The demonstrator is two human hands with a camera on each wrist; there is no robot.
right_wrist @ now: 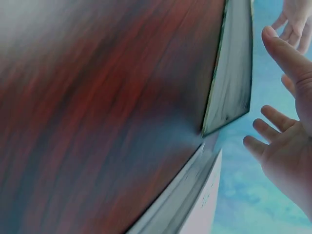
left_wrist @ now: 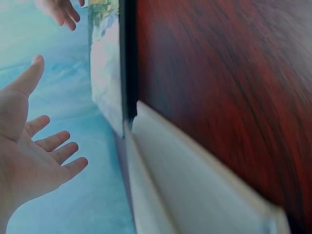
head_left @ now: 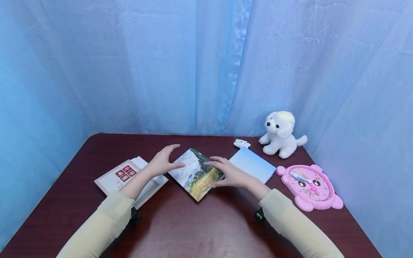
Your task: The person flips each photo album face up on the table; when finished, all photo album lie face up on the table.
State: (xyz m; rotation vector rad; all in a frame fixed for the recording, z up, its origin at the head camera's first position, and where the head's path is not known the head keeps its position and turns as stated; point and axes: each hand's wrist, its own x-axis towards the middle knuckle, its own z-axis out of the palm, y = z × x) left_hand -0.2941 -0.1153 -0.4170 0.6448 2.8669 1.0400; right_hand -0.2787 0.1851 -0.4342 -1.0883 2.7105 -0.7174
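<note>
A book with a painted landscape cover (head_left: 196, 175) lies turned cornerwise on the dark red table, between my two hands. Above its left side is my left hand (head_left: 164, 162), fingers spread and thumb apart, gripping nothing. My right hand (head_left: 229, 174) hovers over the book's right edge, its fingers loosely bent and apart from the thumb. In the left wrist view the left hand (left_wrist: 34, 151) shows an empty palm. The right wrist view shows the right hand (right_wrist: 287, 141) likewise empty, beside the book's page edges (right_wrist: 231, 73).
At left lies a pale book (head_left: 113, 177) with red square characters. A blue-and-white book (head_left: 253, 165) lies to the right. Behind it are a small white figure (head_left: 241, 143) and a white plush dog (head_left: 280, 136). A pink toy clock (head_left: 311, 188) sits near the table's right edge.
</note>
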